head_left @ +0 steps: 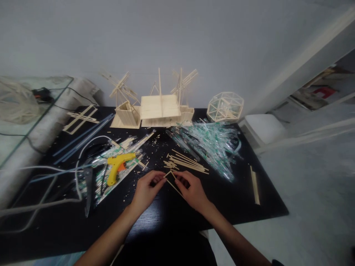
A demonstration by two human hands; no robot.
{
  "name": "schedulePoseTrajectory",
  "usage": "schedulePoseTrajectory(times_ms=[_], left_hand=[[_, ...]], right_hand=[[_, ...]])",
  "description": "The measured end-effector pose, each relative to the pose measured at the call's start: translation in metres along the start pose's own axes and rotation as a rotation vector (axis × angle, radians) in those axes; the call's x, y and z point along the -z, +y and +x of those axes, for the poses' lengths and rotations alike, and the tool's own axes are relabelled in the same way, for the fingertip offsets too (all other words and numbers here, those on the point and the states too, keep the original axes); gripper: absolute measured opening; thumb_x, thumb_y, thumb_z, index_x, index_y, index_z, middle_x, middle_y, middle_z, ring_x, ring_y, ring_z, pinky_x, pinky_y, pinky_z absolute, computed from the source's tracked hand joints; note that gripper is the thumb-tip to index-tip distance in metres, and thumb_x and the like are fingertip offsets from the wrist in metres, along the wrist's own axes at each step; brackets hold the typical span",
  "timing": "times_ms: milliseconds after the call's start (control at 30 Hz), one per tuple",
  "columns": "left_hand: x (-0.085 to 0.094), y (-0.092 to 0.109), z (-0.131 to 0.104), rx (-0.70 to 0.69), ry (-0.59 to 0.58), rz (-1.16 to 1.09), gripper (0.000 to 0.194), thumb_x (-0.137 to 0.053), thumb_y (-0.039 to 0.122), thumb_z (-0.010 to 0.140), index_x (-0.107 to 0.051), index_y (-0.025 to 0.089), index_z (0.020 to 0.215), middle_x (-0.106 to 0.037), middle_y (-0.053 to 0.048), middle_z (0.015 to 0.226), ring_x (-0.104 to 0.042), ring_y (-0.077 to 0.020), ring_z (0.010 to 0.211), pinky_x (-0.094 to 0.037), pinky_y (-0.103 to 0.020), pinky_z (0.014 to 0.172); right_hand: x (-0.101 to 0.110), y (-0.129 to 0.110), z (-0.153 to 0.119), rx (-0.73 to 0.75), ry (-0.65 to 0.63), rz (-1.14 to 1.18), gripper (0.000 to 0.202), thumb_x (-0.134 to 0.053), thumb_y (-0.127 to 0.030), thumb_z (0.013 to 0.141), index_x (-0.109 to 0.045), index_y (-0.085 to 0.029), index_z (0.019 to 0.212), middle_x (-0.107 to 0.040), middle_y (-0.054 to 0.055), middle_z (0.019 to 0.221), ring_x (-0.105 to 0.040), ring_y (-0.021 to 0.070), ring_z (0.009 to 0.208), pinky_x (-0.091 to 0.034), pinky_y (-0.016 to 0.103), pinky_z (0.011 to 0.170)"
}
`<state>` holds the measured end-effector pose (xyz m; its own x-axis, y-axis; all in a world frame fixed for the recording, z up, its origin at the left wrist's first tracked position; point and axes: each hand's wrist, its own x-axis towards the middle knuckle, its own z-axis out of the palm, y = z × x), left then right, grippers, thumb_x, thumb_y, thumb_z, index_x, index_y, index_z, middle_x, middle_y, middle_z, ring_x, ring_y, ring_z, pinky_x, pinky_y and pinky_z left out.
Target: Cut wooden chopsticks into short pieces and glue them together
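Note:
Both my hands hold a small frame of thin wooden sticks (173,186) over the dark table's front half. My left hand (146,187) pinches its left corner between thumb and fingers. On the other side, my right hand (192,189) grips the frame's right side, its fingertips close to the top corner. Just beyond the hands lies a fan of loose wooden sticks (190,162), with short cut pieces (169,164) at its left end. A yellow glue gun (119,165) with an orange trigger rests to the left on plastic-wrapped sticks.
Stick-built windmill-like models (161,106) stand along the table's back edge, beside a round stick lattice (225,107). Plastic wrappers (213,144) heap at the right. Several sticks (254,184) lie near the right edge. A white cable (79,162) and blue glue sticks (83,138) occupy the left.

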<state>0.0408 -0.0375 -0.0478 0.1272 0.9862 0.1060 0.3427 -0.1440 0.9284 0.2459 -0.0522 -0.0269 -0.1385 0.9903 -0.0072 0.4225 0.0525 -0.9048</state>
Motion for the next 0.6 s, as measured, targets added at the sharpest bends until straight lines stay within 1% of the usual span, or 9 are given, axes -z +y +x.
schedulePoseTrajectory(times_ms=[233, 433, 600], left_hand=[[0.0, -0.001, 0.0, 0.003, -0.013, -0.001, 0.015, -0.072, 0.035, 0.088, -0.075, 0.022, 0.096, -0.072, 0.0, 0.078, -0.064, -0.0129, 0.067, -0.053, -0.025, 0.065], [0.0, 0.0, 0.0, 0.009, -0.016, 0.006, 0.017, -0.072, 0.036, 0.088, -0.075, 0.022, 0.096, -0.073, 0.0, 0.079, -0.064, -0.0131, 0.067, -0.053, -0.025, 0.066], [0.0, 0.001, 0.0, 0.02, -0.015, 0.015, 0.018, -0.071, 0.038, 0.089, -0.075, 0.022, 0.096, -0.072, 0.0, 0.078, -0.064, -0.0132, 0.067, -0.054, -0.025, 0.066]], right_hand=[[0.002, 0.0, 0.002, -0.02, -0.046, 0.015, 0.033, -0.064, -0.019, 0.089, -0.074, -0.023, 0.12, -0.069, 0.002, 0.087, -0.061, 0.0135, 0.071, -0.048, 0.025, 0.063], [0.003, 0.004, 0.006, -0.04, -0.079, 0.059, 0.038, -0.069, -0.02, 0.086, -0.074, -0.022, 0.123, -0.069, 0.001, 0.087, -0.059, 0.0115, 0.067, -0.048, 0.025, 0.063], [0.006, 0.007, 0.011, -0.069, -0.113, 0.079, 0.036, -0.07, -0.022, 0.085, -0.076, -0.022, 0.121, -0.07, 0.001, 0.087, -0.057, 0.0106, 0.065, -0.047, 0.023, 0.061]])
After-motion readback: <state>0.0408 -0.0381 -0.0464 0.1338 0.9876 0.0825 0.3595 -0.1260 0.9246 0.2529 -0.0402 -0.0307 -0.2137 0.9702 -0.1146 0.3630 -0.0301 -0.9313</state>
